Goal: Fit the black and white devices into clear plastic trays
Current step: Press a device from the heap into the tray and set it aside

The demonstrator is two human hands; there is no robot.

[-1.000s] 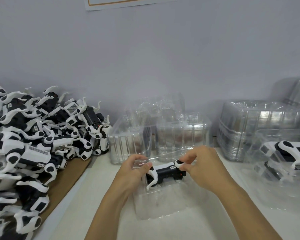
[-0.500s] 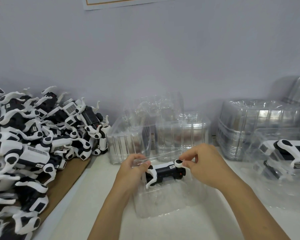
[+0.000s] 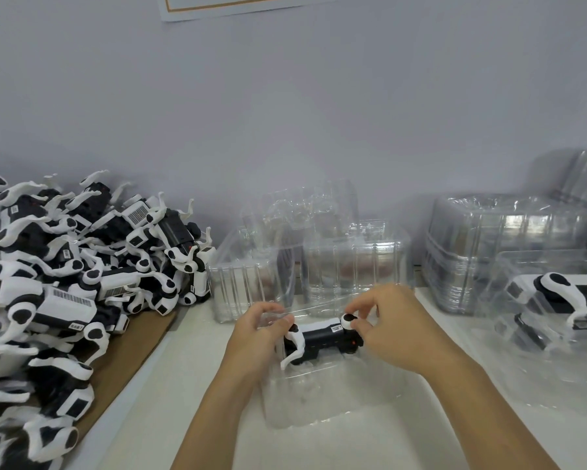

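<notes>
- Head view shows the left hand (image 3: 258, 330) curled round the left end of one black and white device (image 3: 322, 339), at its white leg, while the right hand (image 3: 387, 325) pinches the round white-and-black joint at the device's right end.
- The device lies lengthwise in the far part of a clear plastic tray (image 3: 333, 398) on the white table (image 3: 197, 385), just in front of the person.
- Compared with a second ago, little has shifted — the device sits in much the same spot, but the right fingers (image 3: 358, 307) have moved from a broad hold to a finer pinch on the joint. To me that reads as adjusting a limb so the body drops into its moulded recess; seating looks close, not finished.
- A big heap of loose devices (image 3: 65, 283) waits on the left, on brown cardboard (image 3: 129, 354).
- Stacks of empty trays (image 3: 319, 262) stand against the wall, and a packed tray (image 3: 556, 300) lies to the right — so plenty remains.
</notes>
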